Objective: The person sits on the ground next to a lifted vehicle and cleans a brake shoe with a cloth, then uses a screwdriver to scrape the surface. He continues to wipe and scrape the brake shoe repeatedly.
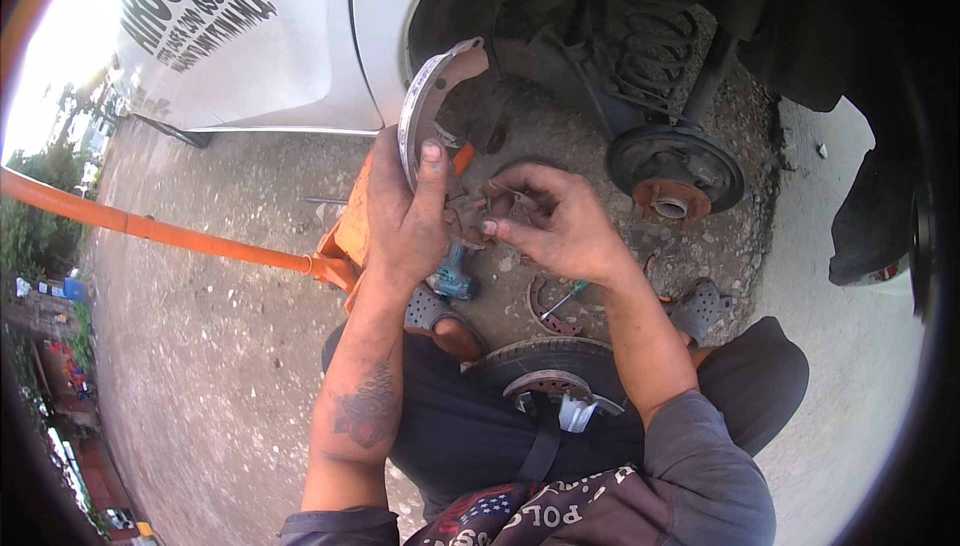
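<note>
My left hand (408, 216) is closed around a curved brake shoe (464, 66), its thumb pressed along the inner side. The shoe stands upright, with its pale outer rim to the left. By its lower end, a small rusty metal piece (466, 218) shows between my hands; whether it is joined to the shoe I cannot tell. My right hand (560, 221) pinches thumb and fingers together beside that piece, and what lies in the pinch is too small to name. Ahead to the right is the bare wheel hub (672, 198) with its dark backing plate (625, 161).
An orange floor jack (350, 231) with a long handle (160, 230) stands left. Beneath my hands are a teal power tool (456, 278), another brake shoe (545, 318) and a green-handled screwdriver (578, 289). A tire (490, 366) lies before me. Above are the white car body (290, 56) and coil spring (660, 61).
</note>
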A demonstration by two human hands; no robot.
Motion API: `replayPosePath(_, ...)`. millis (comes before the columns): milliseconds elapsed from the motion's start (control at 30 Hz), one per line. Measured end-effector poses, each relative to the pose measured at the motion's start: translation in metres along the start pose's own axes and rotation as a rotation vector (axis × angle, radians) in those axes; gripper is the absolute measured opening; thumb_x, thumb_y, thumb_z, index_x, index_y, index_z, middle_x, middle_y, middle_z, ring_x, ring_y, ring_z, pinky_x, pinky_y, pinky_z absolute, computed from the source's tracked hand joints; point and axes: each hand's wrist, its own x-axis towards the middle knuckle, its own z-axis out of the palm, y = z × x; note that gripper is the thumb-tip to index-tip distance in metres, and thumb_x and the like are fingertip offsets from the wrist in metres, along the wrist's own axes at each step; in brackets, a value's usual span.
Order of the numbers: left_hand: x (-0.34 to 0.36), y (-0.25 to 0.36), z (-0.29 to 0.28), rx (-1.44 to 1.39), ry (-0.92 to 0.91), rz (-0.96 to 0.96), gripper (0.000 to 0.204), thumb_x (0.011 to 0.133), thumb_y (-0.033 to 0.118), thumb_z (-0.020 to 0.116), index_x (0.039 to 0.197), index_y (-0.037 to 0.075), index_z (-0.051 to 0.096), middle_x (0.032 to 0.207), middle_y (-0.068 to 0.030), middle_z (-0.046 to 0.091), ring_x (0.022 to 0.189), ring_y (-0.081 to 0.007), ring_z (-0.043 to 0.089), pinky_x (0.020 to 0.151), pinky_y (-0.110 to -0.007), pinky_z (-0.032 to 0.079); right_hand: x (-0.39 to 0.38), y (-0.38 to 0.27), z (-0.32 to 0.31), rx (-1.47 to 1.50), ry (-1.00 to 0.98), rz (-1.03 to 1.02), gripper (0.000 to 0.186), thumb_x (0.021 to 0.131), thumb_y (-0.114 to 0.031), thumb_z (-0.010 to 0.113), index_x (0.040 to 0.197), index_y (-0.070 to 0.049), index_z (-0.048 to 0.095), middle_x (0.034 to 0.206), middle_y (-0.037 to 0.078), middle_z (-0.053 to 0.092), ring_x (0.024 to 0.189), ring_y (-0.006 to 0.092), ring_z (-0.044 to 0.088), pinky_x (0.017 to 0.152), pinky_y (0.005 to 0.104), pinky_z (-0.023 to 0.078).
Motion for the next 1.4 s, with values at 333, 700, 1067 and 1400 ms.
replayPosePath(333, -0.001, 0.005, 0.000, -0.023, 0.021, -0.076, 0.038, 0.104, 0.038, 0.053, 0.106, 0.000, 0.058, 0.089, -0.0046, 0.057, 0.080, -0.0113, 0.053, 0.070, -0.027, 0.045, -0.006, -0.007, 0.011, -0.076, 0.053, -0.093, 0.029, 0.080, -0.006, 0.079, 0.107, 0.000, 0.071, 0.095, 0.012, 0.075, 0.090, 0.0175, 0.073, 0.080, 0.0311, 0.057)
replayPosePath(700, 0.002, 0.002, -0.008, 0.021, 0.030, -0.161, 0.042, 0.103, 0.038, 0.056, 0.115, -0.002, 0.060, 0.091, -0.0030, 0.058, 0.084, -0.0103, 0.050, 0.073, -0.026, 0.043, -0.004, 0.000, 0.012, -0.163, 0.054, -0.301, 0.027, 0.074, -0.004, 0.080, 0.099, 0.000, 0.071, 0.082, 0.006, 0.069, 0.073, 0.0127, 0.064, 0.063, 0.0278, 0.049)
replayPosePath(1067, 0.007, 0.000, -0.013, -0.012, -0.029, -0.258, 0.052, 0.100, 0.042, 0.061, 0.119, -0.007, 0.059, 0.089, -0.0114, 0.065, 0.082, -0.0160, 0.060, 0.072, -0.034, 0.050, -0.006, -0.002, 0.012, -0.112, 0.070, -0.158, 0.023, 0.077, -0.005, 0.081, 0.097, -0.001, 0.071, 0.087, 0.003, 0.070, 0.078, 0.0074, 0.064, 0.061, 0.0221, 0.047)
replayPosePath(1400, 0.006, 0.000, -0.041, 0.290, -1.288, -0.343, 0.064, 0.092, 0.052, 0.069, 0.116, -0.008, 0.066, 0.103, -0.0220, 0.072, 0.098, -0.0303, 0.069, 0.084, -0.039, 0.052, -0.001, -0.016, -0.017, -0.294, -0.146, -0.183, 0.038, 0.075, -0.011, 0.086, 0.107, 0.002, 0.071, 0.098, 0.008, 0.071, 0.091, 0.0118, 0.065, 0.079, 0.0273, 0.053)
